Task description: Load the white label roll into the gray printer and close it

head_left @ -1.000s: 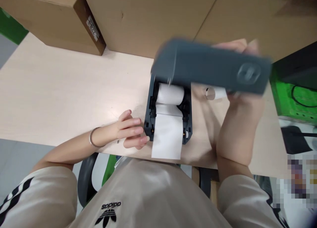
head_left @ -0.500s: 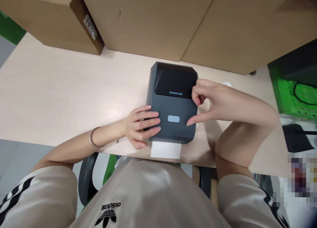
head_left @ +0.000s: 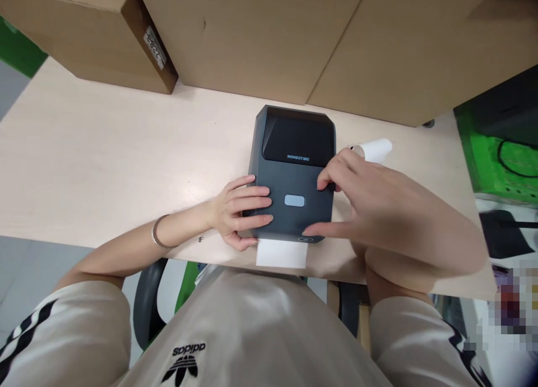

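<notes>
The right hand (head_left: 365, 199) hides part of the printer (head_left: 292, 178), which covers one end of the paper strip (head_left: 281, 254).

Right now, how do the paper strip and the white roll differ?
The paper strip looks flat, while the white roll curves into a tube. The paper strip sticks out at the near edge of the printer; the white roll lies apart on the table, right of the printer. Both are white.

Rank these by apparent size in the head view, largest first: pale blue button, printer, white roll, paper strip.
1. Printer
2. Paper strip, visible part only
3. White roll
4. Pale blue button
</notes>
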The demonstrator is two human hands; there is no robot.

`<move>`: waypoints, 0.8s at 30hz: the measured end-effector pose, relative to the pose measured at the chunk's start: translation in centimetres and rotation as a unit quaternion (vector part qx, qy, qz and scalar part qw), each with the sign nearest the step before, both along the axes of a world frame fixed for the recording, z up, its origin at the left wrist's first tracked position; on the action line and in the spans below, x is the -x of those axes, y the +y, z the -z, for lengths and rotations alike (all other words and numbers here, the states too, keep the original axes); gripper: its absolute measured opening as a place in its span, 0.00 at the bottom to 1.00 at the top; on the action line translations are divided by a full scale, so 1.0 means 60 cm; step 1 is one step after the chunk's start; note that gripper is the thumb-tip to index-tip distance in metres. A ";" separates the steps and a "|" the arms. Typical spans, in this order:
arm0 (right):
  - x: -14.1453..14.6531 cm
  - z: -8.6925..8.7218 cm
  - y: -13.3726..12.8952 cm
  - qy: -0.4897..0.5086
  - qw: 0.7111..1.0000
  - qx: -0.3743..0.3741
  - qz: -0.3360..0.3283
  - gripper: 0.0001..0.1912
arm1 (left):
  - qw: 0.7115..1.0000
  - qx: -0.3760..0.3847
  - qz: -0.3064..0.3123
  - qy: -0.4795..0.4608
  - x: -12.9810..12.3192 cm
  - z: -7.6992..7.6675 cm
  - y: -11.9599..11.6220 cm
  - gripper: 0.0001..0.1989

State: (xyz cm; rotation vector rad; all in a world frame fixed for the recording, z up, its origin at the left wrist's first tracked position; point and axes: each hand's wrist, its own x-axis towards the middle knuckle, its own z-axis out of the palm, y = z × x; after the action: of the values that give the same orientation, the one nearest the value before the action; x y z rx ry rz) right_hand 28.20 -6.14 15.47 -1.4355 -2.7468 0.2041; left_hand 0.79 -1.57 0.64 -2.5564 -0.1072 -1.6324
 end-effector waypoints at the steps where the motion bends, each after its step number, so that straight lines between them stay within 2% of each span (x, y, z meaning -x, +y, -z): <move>1: 0.001 -0.002 -0.010 -0.013 1.000 -0.010 -0.008 0.29 | 1.000 0.006 0.002 0.008 0.001 0.000 0.001 0.18; 4: 0.004 -0.006 -0.034 -0.032 0.999 -0.030 -0.024 0.36 | 1.000 -0.001 0.008 0.023 0.010 0.004 0.005 0.20; 7: 0.009 -0.005 -0.049 -0.058 0.997 -0.036 -0.036 0.44 | 0.999 0.018 0.009 0.035 0.023 0.026 0.011 0.23; 9: 0.014 -0.001 -0.057 -0.070 0.996 -0.038 -0.033 0.45 | 0.996 0.065 -0.004 0.059 0.031 0.050 0.014 0.27; 12: 0.020 0.000 -0.065 -0.054 0.997 -0.050 -0.038 0.45 | 0.980 0.154 -0.065 0.112 0.037 0.082 0.014 0.35; 15: 0.022 -0.009 -0.069 -0.018 0.996 -0.061 -0.064 0.41 | 0.969 0.177 -0.120 0.121 0.037 0.091 0.011 0.41; 17: 0.020 -0.019 -0.069 -0.004 0.995 -0.063 -0.074 0.37 | 0.971 0.158 -0.158 0.088 0.035 0.076 0.008 0.42; 19: 0.016 -0.030 -0.068 0.007 0.995 -0.061 -0.080 0.33 | 0.975 0.123 -0.183 0.039 0.031 0.048 0.009 0.42; 20: 0.014 -0.035 -0.067 0.015 0.995 -0.060 -0.084 0.31 | 0.980 0.096 -0.175 0.006 0.029 0.031 0.010 0.41; 22: 0.009 -0.045 -0.066 0.042 0.993 -0.068 -0.089 0.25 | 0.993 0.031 -0.093 -0.069 0.024 -0.003 0.014 0.36; 24: 0.004 -0.054 -0.068 0.085 0.988 -0.081 -0.101 0.16 | 0.997 0.040 -0.066 -0.032 0.021 -0.029 0.016 0.27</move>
State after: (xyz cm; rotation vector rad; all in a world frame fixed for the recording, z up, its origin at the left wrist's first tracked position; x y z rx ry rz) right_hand 27.97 -10.21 18.69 -1.0492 -2.6947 0.1018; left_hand -0.45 -0.60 2.36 -2.4936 -0.3451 -1.6939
